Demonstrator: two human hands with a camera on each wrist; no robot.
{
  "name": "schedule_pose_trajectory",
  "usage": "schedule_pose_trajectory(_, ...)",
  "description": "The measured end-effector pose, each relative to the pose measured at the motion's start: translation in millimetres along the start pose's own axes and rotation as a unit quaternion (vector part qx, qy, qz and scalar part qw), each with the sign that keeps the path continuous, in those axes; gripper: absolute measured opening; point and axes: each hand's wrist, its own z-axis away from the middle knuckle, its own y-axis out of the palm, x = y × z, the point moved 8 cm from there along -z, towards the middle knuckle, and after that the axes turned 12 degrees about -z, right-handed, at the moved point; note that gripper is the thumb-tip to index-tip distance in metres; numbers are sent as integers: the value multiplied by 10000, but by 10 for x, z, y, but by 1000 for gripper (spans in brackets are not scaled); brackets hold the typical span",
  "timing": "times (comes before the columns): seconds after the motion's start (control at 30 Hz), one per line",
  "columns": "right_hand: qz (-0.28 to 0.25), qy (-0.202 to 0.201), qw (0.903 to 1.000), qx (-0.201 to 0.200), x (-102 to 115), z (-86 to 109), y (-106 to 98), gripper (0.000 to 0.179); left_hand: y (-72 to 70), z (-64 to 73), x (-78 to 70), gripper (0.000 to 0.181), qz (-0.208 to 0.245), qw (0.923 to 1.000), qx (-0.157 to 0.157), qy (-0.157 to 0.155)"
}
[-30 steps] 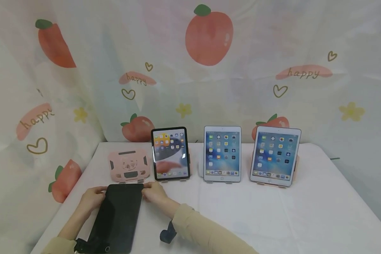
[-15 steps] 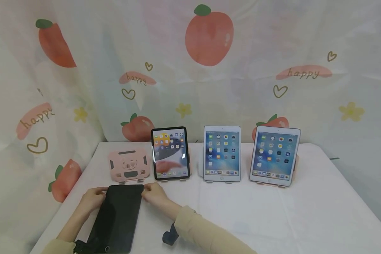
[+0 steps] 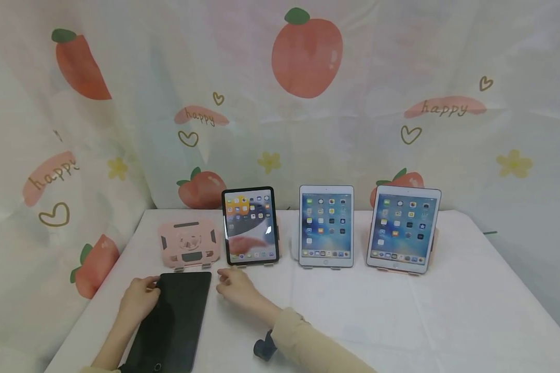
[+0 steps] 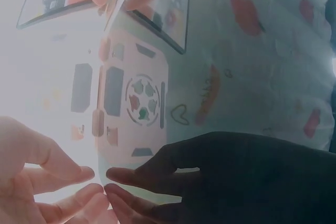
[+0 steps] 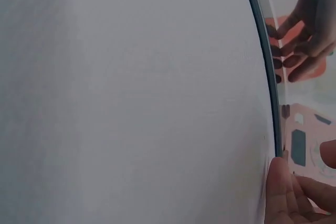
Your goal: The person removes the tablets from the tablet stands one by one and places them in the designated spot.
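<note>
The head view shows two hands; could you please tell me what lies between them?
In the head view, the dark tablet, touched by the left hand, then a narrow strip of white tabletop before the right hand.

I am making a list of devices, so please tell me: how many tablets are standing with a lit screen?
3: a black-framed tablet beside the pink stand, a white-framed tablet in the row's middle, and another white-framed tablet at its right end.
</note>
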Motion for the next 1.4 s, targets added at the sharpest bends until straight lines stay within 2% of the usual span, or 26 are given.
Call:
schedule_pose_trajectory(0.2, 342, -268, 9990, 68, 48, 20, -142, 40, -15, 19, -54, 36, -118, 9997, -197, 77)
schedule_pose_trajectory(0.43, 551, -446, 9971, -263, 83, 81, -356, 42, -18, 37, -165, 35, 90, 9995, -277, 102)
schedule_pose_trajectory(0.6, 909, -628, 9924, -545, 114, 108, -494, 44, -7, 34, -270, 36, 246, 9991, -319, 110)
schedule_pose_trajectory(0.9, 1278, -893, 9839, -877, 200, 121, -657, 45, 18, -100, -547, 37, 631, 9971, -415, 66)
schedule_pose_trajectory(1.07, 1430, -1098, 9768, -1154, 246, 125, -749, 42, 10, -162, -700, 35, 783, 9954, -517, 201)
schedule_pose_trajectory(1.23, 1315, -1060, 9780, -1227, 271, 124, -848, 41, 2, -225, -825, 35, 1028, 9924, -604, 314)
schedule_pose_trajectory(1.4, 1326, -1099, 9754, -1377, 280, 106, -985, 41, -7, -294, -954, 33, 1462, 9854, -723, 486)
